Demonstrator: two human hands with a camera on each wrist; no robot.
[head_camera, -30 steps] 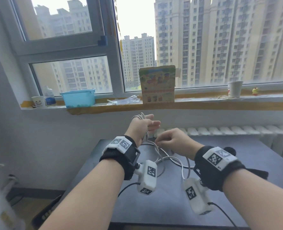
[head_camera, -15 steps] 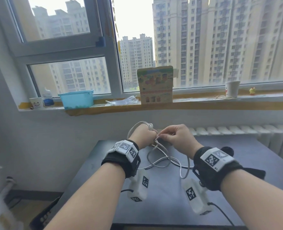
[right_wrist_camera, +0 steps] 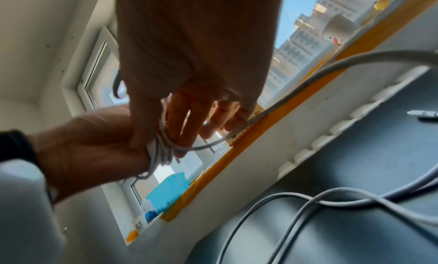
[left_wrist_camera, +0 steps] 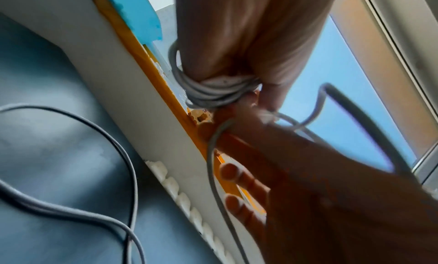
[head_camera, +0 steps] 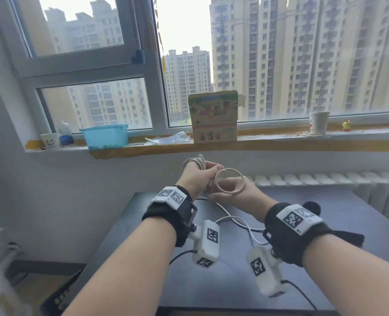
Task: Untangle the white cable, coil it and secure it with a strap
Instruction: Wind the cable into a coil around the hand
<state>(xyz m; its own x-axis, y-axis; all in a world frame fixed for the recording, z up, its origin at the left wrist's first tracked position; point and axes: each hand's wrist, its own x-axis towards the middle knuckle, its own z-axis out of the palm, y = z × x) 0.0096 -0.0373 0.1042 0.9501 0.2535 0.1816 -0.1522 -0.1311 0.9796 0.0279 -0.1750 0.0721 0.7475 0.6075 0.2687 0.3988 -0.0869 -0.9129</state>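
The white cable is wound in several turns round the fingers of my left hand, which is raised over the far edge of the dark table. In the left wrist view the turns sit tight round those fingers. My right hand is just right of it, with a fresh loop arching over it. The right hand's fingers meet the coil and pinch the running strand. Loose cable trails down onto the table, and its plug end lies there. No strap is visible.
A windowsill runs behind the table with a blue basket, a printed cardboard box and a paper cup. A white radiator sits below the sill. The table's left edge drops to the floor.
My left hand has risen with the coil. The right hand has swung a new loop of cable up beside it, and less slack lies on the table.
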